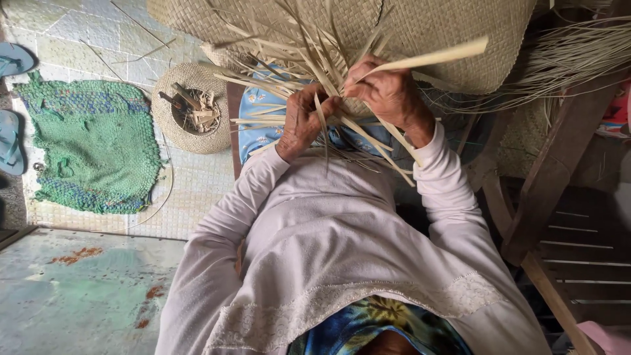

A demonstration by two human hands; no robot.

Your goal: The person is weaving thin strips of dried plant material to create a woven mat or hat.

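The left hand's [301,121] grip is pressed together, pinching a few pale reed strips [322,115] at the frayed edge of the woven mat [427,33]. The right hand [388,92], just beside it, closes its grip on one broad strip [427,58] that juts out to the right. The loose strips fan out between and below both hands, too many to count.

From the left: two blue sandals [12,98] at the frame edge, one green knitted rug [89,148] on the floor, one small round woven basket [167,128] holding cut scraps. Right of the hands stands one dark wooden frame [559,164], close by. Bare floor [85,283] lies open at near left.
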